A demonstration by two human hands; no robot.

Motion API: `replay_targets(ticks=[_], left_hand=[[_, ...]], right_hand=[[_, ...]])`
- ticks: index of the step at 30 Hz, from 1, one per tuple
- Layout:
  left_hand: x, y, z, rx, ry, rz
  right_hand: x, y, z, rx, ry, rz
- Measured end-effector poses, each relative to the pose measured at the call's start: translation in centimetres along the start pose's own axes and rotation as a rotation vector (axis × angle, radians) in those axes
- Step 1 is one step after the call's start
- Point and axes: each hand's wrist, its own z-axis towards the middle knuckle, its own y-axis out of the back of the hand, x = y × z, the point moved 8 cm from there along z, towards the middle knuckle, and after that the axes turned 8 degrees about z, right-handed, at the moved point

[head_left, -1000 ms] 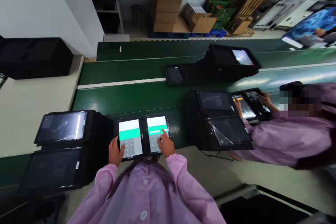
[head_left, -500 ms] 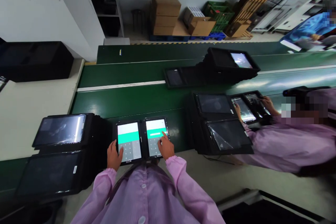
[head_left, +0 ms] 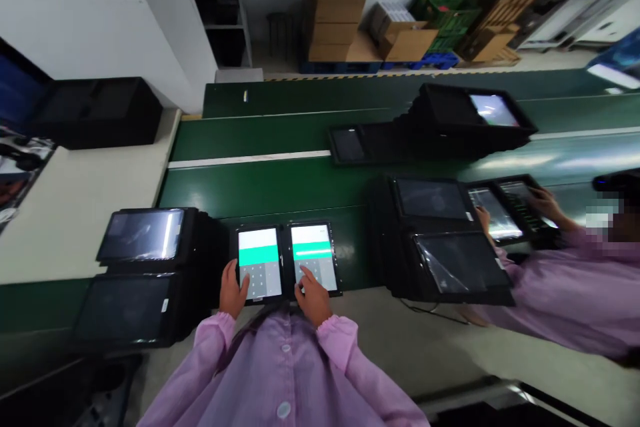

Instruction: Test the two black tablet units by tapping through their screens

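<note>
Two lit tablets lie side by side on the green belt before me, each showing a white screen with a green band and a grey keypad. My left hand (head_left: 233, 291) grips the lower left edge of the left tablet (head_left: 259, 261), thumb on its keypad. My right hand (head_left: 312, 296) rests on the lower part of the right tablet (head_left: 314, 255), index finger out and touching the keypad, other fingers curled. Pink sleeves cover both my arms.
Stacks of black tablets (head_left: 143, 237) stand to my left, and more stacks (head_left: 440, 233) to my right. A co-worker's hands (head_left: 543, 200) touch tablets at the far right. The green conveyor (head_left: 280, 180) runs across; cardboard boxes (head_left: 335, 17) and green crates sit behind.
My right index finger has moved down from the green band to the keypad of the right tablet. The left hand keeps its hold. The view has shifted slightly.
</note>
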Motion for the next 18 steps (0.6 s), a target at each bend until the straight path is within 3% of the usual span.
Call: replay_targets(ticks=[4, 8, 11, 14, 18], left_hand=[[-1.4, 0.5, -1.8, 0.013, -0.031, 0.044], [-2.5, 0.3, -2.9, 0.031, -0.088, 0.039], [-2.8, -0.1, -3.2, 0.057, -0.101, 0.020], [-3.0, -0.2, -3.3, 0.076, -0.097, 0.003], [-2.7, -0.1, -3.7, 0.075, -0.070, -0.009]], right_hand=[[0.8, -1.3, -0.1, 0.044, -0.001, -0.035], [-1.9, 1.1, 0.3, -0.049, -0.151, -0.110], [-2.8, 2.5, 0.5, -0.064, -0.160, -0.153], [-2.0, 1.8, 0.7, 0.007, -0.103, -0.182], [-1.0, 0.0, 0.6, 0.071, -0.136, -0.234]])
